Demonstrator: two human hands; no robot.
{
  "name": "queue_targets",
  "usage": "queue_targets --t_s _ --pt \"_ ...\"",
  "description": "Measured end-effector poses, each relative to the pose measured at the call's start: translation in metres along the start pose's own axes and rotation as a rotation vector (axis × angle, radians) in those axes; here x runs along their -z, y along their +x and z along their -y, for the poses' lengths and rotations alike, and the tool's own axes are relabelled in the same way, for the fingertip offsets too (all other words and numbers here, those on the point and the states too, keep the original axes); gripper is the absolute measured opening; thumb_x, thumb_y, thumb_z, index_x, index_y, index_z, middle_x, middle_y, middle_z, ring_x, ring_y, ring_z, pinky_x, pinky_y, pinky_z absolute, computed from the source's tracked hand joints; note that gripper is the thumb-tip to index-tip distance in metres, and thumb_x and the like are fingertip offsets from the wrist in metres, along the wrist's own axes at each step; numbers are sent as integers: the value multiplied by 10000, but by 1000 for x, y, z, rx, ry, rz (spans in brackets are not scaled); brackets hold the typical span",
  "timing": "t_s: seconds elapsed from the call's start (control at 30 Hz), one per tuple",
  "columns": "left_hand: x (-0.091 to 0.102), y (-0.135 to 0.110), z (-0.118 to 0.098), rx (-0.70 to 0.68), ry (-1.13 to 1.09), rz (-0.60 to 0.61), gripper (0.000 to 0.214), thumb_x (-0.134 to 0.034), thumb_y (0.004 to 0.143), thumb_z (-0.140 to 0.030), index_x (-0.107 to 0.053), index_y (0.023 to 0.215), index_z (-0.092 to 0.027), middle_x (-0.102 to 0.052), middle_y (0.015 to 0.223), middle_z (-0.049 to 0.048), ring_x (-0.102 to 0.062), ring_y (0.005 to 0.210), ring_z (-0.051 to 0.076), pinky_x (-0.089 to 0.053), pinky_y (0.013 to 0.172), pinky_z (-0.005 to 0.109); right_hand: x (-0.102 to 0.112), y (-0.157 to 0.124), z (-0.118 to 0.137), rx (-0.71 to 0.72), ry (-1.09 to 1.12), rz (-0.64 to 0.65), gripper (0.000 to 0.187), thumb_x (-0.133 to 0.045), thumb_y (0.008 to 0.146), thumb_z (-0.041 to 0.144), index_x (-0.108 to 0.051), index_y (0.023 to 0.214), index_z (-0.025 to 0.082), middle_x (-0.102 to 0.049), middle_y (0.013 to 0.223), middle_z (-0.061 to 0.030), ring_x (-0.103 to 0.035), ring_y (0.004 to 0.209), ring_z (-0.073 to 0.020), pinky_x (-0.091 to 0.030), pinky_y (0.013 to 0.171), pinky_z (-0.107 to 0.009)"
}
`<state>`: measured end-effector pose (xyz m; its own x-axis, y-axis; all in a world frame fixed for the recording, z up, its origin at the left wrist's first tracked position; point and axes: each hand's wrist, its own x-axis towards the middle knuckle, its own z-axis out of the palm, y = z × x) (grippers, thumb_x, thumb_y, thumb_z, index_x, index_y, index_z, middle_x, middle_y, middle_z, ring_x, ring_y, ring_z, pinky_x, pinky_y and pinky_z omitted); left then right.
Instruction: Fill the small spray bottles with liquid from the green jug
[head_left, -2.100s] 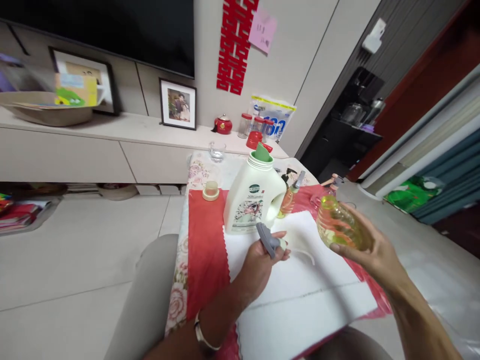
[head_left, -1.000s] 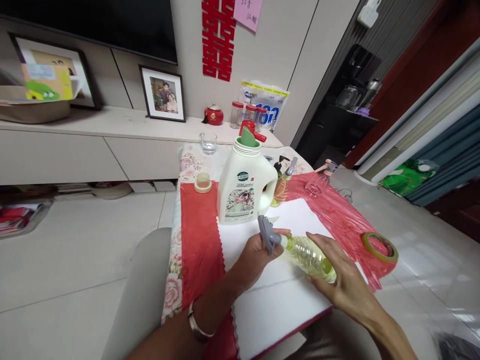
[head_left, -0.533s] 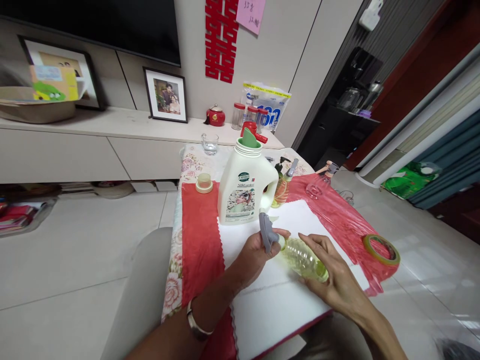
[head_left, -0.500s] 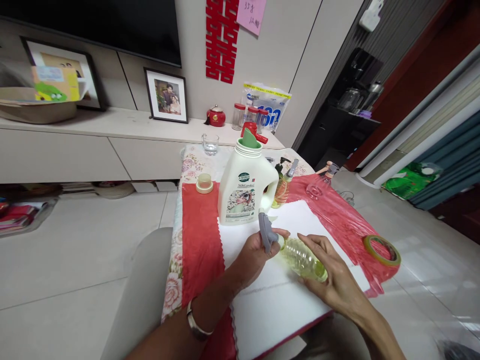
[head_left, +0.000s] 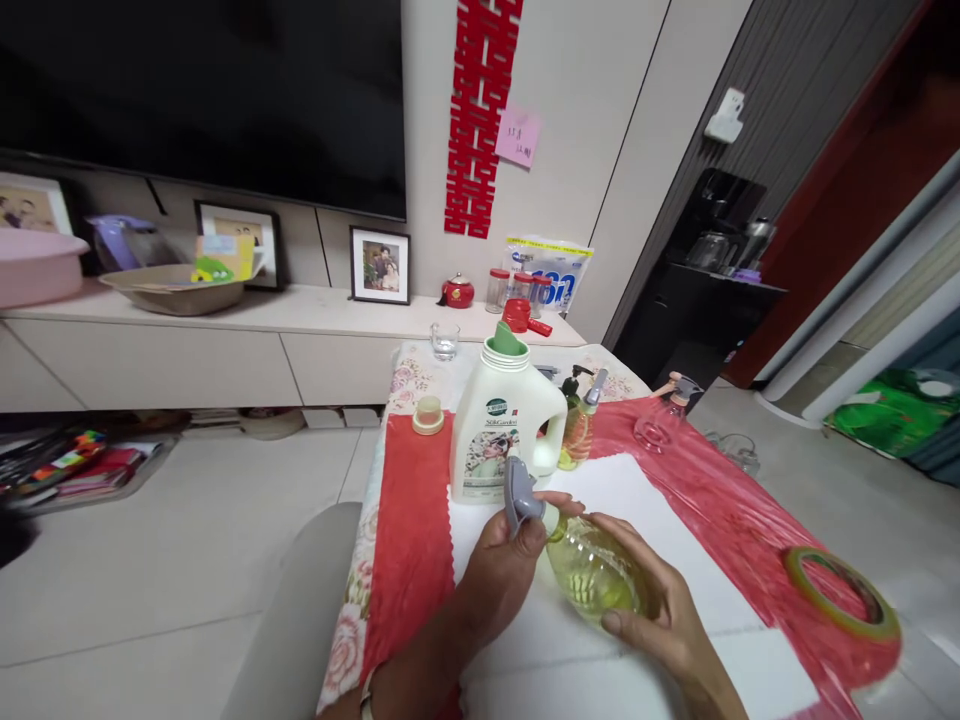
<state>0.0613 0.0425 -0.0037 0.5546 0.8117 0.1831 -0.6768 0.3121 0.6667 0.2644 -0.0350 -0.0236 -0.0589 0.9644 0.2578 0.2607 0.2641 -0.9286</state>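
Observation:
A clear yellow-green spray bottle [head_left: 589, 572] is held tilted over the white sheet [head_left: 525, 665], its grey trigger head [head_left: 519, 495] pointing up and to the left. My left hand [head_left: 499, 568] is closed around the trigger head and neck. My right hand [head_left: 664, 605] wraps the bottle's body from the right, thumb on the near side. Just behind stands a large cream SilkGarden jug [head_left: 491, 405], uncapped, with a green spout in its neck. Its pale cap [head_left: 428, 414] rests on the red cloth to the left.
More pump and spray bottles [head_left: 576, 435] stand behind the jug. A clear pink spray bottle [head_left: 661, 420] and a roll of tape [head_left: 840, 592] lie toward the right on red plastic. A glass cup [head_left: 445, 342] stands at the table's back, before a low cabinet [head_left: 360, 350].
The view has tilted up and shifted left. Both hands still hold the spray bottle, now more upright; the right hand's grip has shifted along its body.

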Motion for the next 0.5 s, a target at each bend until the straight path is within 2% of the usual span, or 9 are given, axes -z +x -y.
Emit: queue_targets --t_s 0.07,0.17,0.27,0.37,0.5 --pt "-3 -2 0 9 1 -35 393 -755 819 -461 -710 1115 -207 -734 1117 111 -593 1242 316 -321 1157 480 -6 -3 -6 -5 73 -28 785 -764 762 510 -517 1450 224 -426 1495 -116 -401 1402 -317 -401 1142 -389" --pt "-10 -6 2 4 8 -99 375 -726 823 -490 -722 1089 -226 -747 1067 109 -649 1143 320 -426 1077 477 -17 -6 -9 -8 211 -35 763 -759 774 468 -506 1462 258 -428 1507 -97 -378 1425 -313 -402 1144 -391" --pt "-17 -13 5 13 116 -216 353 -719 807 -509 -749 1019 -228 -756 968 115 -668 1091 341 -483 1022 484 -29 -4 -2 19 404 44 775 -762 759 479 -510 1463 276 -414 1525 -94 -373 1428 -338 -357 1174 -457" --pt "-21 -19 6 2 198 -337 340 -718 780 -537 -755 963 -253 -759 939 121 -664 1092 345 -511 989 456 -42 -1 8 -2 540 28 807 -784 717 555 -551 1433 265 -434 1510 -106 -363 1430 -362 -313 1190 -507" --pt "-24 -22 5 -65 170 -332 375 -707 750 -581 -696 943 -260 -760 873 93 -690 995 327 -526 917 452 -58 1 6 -139 618 -17 809 -800 655 659 -648 1332 244 -497 1458 -106 -367 1428 -357 -300 1201 -476"
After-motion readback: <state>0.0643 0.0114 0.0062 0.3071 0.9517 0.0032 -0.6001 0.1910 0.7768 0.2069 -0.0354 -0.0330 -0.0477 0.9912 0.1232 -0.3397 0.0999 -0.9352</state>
